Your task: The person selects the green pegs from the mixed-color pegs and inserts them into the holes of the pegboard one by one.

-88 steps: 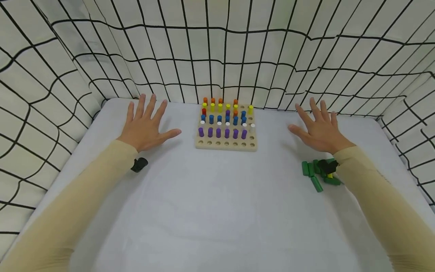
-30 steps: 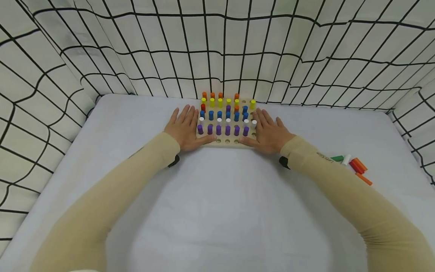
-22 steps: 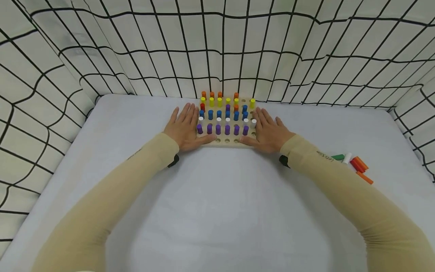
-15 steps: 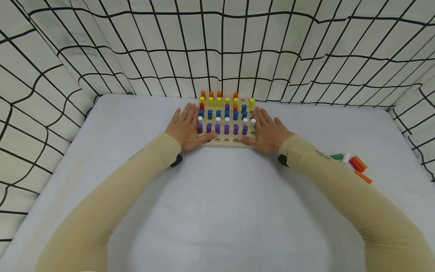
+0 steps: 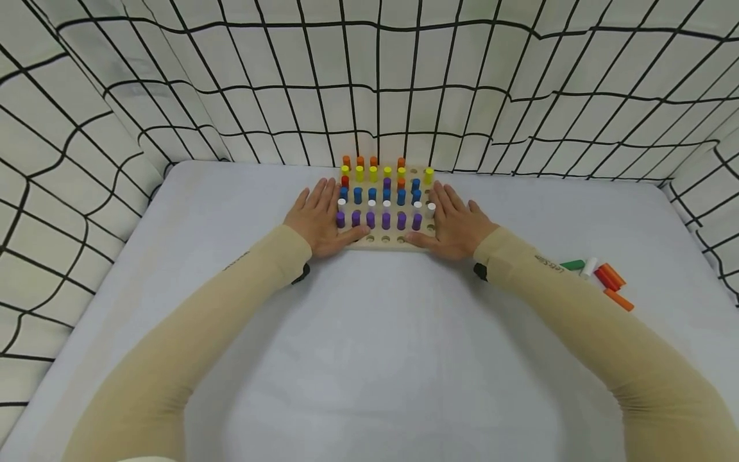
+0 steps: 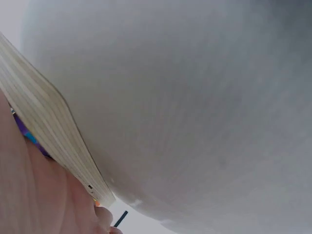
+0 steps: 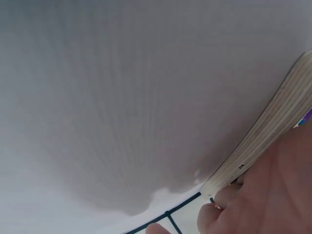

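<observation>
A pale wooden pegboard [image 5: 378, 244] lies at the far middle of the table, carrying rows of orange, yellow, blue, white and purple pegs [image 5: 386, 221]. Along its left side rests my left hand [image 5: 320, 221], fingers straight, the thumb laid over the front left corner. My right hand [image 5: 458, 224] mirrors it on the right side, thumb at the front right corner. Both wrist views show the board's layered edge [image 6: 53, 122] close beside the palms; the right wrist view has the same kind of edge [image 7: 263, 131]. The holes under the thumbs are partly hidden.
Loose pegs [image 5: 609, 277] in orange, red, white and green lie on the white-covered table [image 5: 369, 359] by the right forearm, which may hide more. Black netting [image 5: 378, 90] before pale walls encloses the back and sides.
From wide apart above the table, both hands came inward to the pegboard's sides. The right forearm now covers where green pegs showed. Over the last second the hands stay nearly still.
</observation>
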The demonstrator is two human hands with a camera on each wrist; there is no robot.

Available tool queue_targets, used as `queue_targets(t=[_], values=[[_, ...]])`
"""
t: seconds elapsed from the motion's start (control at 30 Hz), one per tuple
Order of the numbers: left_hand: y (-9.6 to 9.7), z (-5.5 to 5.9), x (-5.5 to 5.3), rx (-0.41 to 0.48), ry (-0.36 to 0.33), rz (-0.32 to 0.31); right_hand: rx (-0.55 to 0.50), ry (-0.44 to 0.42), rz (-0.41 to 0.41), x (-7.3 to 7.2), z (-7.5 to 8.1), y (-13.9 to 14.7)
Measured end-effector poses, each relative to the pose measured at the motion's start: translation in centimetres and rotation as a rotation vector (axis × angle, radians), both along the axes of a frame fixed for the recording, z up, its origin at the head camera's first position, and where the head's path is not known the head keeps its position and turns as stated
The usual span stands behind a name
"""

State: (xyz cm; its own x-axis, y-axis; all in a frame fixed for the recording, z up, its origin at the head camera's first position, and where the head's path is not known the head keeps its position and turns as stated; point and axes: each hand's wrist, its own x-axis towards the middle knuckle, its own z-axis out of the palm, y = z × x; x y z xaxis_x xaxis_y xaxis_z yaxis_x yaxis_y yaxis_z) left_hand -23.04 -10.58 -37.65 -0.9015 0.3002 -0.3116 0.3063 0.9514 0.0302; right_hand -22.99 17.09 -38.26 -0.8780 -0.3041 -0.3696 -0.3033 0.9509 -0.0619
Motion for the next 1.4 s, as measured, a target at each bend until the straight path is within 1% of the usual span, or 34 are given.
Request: queue_targets(t=[0.2, 0.3, 0.4, 0.6, 0.87, 1.07, 1.4], values=[[0.1, 0.5, 0.9, -0.032, -0.003, -0.006, 0.015, 0.000, 0.015, 0.8, 0.2, -0.1], [0.1, 0.6, 1.6, -0.030, -0.008, -0.003, 0.017, -0.004, 0.022, 1.3, 0.3, -0.2], [0.2, 0.7, 2.3, -0.031, 0.002, -0.004, 0.030, 0.004, 0.035, 1.7, 0.4, -0.2], [0.3, 0.5, 3.6, -0.038, 0.025, -0.012, 0.044, 0.029, 0.059, 2.8, 0.4, -0.1], [0.4, 0.5, 5.1, -0.043, 0.044, -0.016, 0.031, 0.049, 0.077, 4.3, 0.4, 0.2], [0.4, 0.4, 6.6, -0.030, 0.058, -0.022, 0.024, 0.073, 0.082, 5.7, 0.3, 0.2], [0.6, 0.3, 8.8, -0.029, 0.094, -0.051, 0.014, 0.098, 0.102, 8.1, 0.3, 0.7]])
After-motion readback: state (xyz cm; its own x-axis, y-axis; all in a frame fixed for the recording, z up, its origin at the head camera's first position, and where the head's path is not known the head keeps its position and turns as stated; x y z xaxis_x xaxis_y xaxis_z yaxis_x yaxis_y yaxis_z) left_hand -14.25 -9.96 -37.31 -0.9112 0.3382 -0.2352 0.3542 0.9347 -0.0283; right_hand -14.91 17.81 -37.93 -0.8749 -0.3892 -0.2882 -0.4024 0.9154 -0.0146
